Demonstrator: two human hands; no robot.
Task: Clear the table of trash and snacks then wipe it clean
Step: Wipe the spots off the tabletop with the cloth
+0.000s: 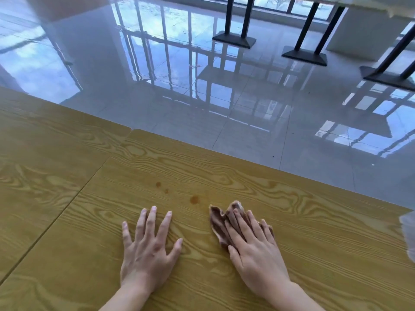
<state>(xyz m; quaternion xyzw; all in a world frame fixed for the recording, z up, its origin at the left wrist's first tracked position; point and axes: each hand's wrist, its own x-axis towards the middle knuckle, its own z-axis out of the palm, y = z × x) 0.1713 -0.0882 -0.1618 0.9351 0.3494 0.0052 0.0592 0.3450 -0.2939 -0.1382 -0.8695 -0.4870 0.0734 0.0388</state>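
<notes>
Both hands lie flat on wood-grain laminate bench (314,221): left hand (148,250) splayed wide, empty; right hand (253,250), fingers (234,231) straight, presses crumpled brown cloth (219,223) beside round brown stains (194,199).

It looks like a canteen or café hall: wood-grain tables (202,171) butted edge to edge, further tables on black pedestal bases (234,40) at one o'clock, and a glossy tiled floor (258,140) carrying window reflections (157,52).
</notes>
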